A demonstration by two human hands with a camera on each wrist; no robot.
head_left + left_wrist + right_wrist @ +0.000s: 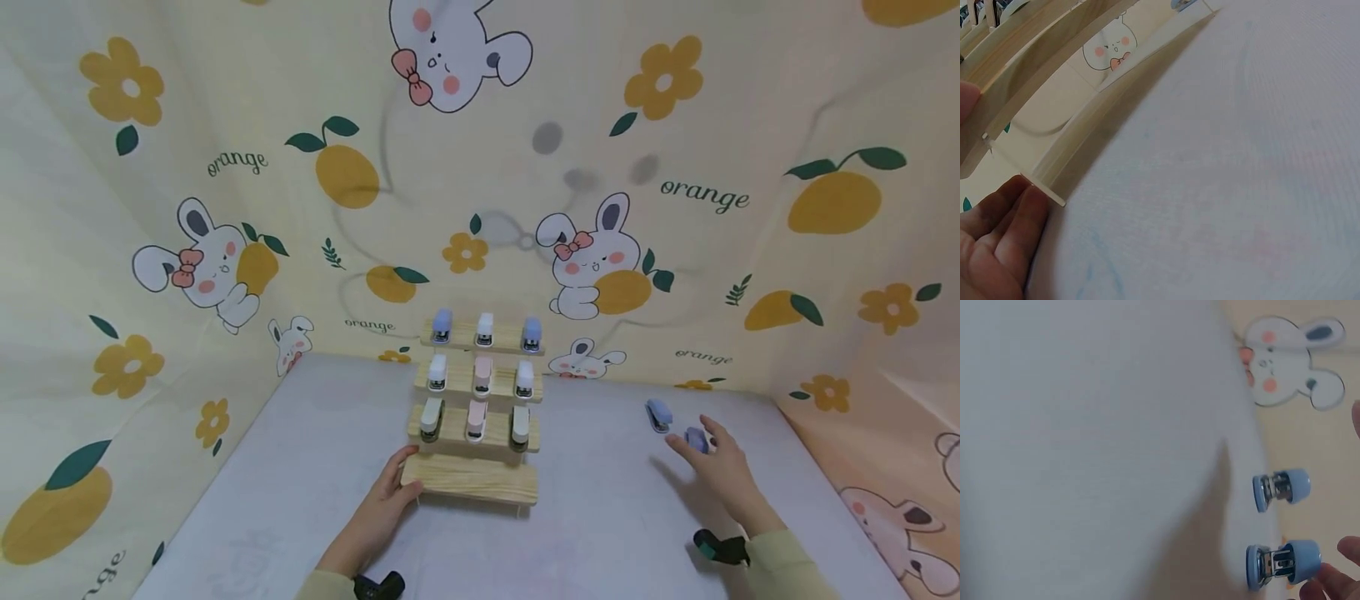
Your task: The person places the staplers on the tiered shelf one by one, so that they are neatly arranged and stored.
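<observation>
My left hand (384, 498) grips the left end of a tiered wooden display stand (471, 478). In the left wrist view, the thumb lies on the front board (1022, 78) and the curled fingers (1025, 209) are low against the side support. Over at the right, my right hand (718, 467) reaches over a small blue stapler (696, 439), thumb and fingers spread around it. The right wrist view has the fingertips (1332, 578) right at this stapler's rounded top (1305, 561). A second blue stapler (659, 415) stands just behind it, to the left.
Mini staplers in blue, white, pink and pale green stand three to a tier on the upper three tiers, among them a pink stapler (477, 419). The lowest board is bare. A white cloth (592, 517) covers the table, and a printed curtain (480, 167) encloses its back and sides.
</observation>
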